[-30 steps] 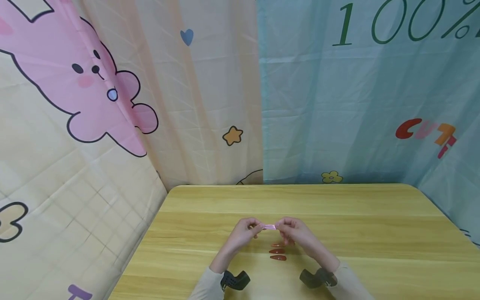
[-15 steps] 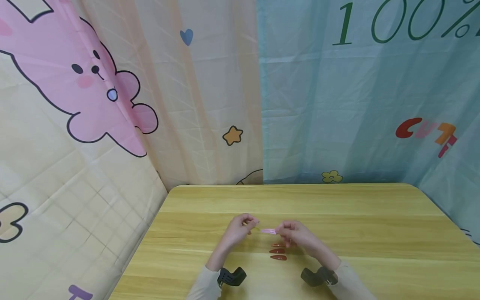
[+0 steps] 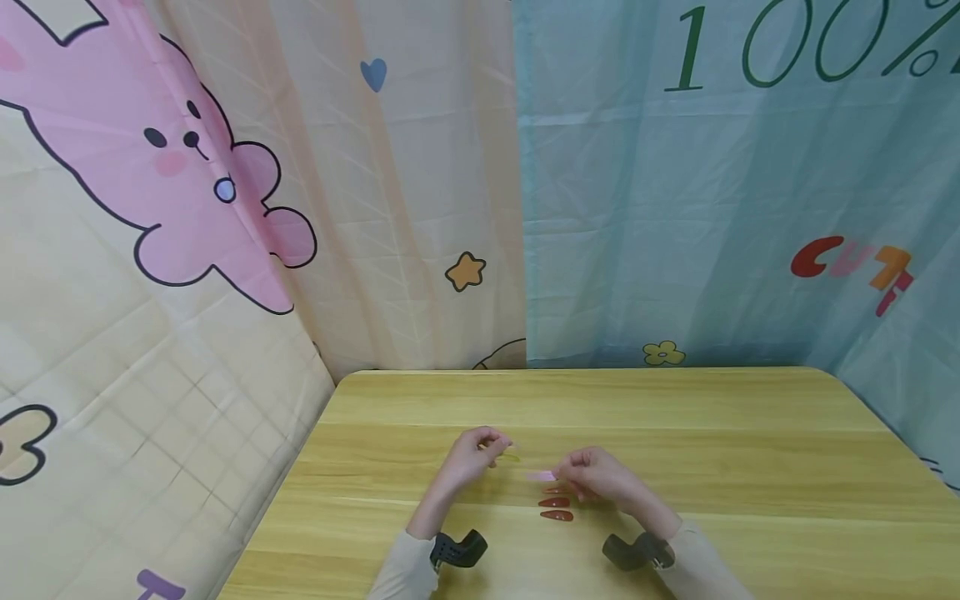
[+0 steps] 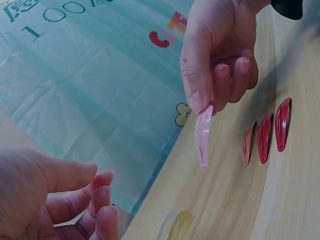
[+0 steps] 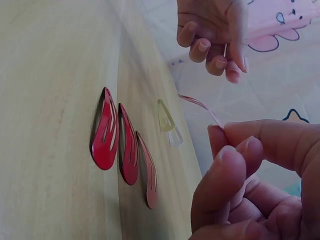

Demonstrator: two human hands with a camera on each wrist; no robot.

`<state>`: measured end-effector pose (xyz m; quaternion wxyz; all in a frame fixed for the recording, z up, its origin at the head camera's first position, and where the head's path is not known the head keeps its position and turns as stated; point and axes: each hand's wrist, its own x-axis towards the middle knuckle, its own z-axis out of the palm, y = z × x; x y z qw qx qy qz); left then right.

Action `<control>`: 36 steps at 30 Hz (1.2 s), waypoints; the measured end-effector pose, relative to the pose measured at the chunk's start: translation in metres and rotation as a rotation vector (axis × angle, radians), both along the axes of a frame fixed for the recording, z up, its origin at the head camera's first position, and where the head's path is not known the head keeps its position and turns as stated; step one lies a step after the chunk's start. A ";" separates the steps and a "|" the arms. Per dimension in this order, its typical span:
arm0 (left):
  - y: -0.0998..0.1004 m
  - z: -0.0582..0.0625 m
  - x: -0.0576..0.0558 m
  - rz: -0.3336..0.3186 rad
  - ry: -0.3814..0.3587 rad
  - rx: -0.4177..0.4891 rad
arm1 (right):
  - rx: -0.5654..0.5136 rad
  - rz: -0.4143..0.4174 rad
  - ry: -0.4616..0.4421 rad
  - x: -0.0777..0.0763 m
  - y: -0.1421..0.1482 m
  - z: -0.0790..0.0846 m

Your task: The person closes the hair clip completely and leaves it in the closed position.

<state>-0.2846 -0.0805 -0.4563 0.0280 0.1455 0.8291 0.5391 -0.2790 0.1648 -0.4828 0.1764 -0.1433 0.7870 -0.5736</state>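
Note:
A pink snap hair clip [image 3: 542, 476] is pinched by one end between the thumb and index finger of my right hand [image 3: 596, 473], held over the table. My left hand [image 3: 471, 457] hovers to its left, fingers loosely bent, with nothing seen between them in the left wrist view. Beneath and beside it, a yellow-green snap clip [image 5: 165, 117] and a whitish clip [image 5: 176, 137] lie together on the wood. Near my right hand lie two glossy red clips [image 5: 105, 135] [image 5: 129, 150] and a duller orange-red clip [image 5: 148, 175], side by side in a row.
The wooden table [image 3: 390, 483] reaches back to a patterned curtain [image 3: 637, 208]. Another printed cloth [image 3: 172, 400] hangs along the left side. Dark wrist-worn cameras [image 3: 461, 549] [image 3: 637, 553] sit on both wrists above the tabletop.
My left hand has let go of the pink clip and drawn away to the left, exposing the yellow-green clip. My right hand has lowered slightly toward the row, still pinching the pink clip.

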 end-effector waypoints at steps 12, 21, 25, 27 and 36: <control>-0.005 -0.005 -0.004 0.030 -0.021 0.011 | 0.118 -0.019 0.072 0.002 -0.001 -0.002; -0.007 -0.006 -0.004 0.031 -0.034 0.017 | 0.166 -0.037 0.116 0.002 0.001 -0.009; -0.008 -0.007 -0.005 0.031 -0.044 0.017 | 0.190 -0.051 0.134 0.002 0.001 -0.011; -0.008 -0.007 -0.006 0.030 -0.043 0.018 | 0.194 -0.059 0.136 0.001 0.001 -0.012; -0.009 -0.008 -0.007 0.033 -0.032 0.013 | 0.186 -0.084 0.144 0.001 0.002 -0.014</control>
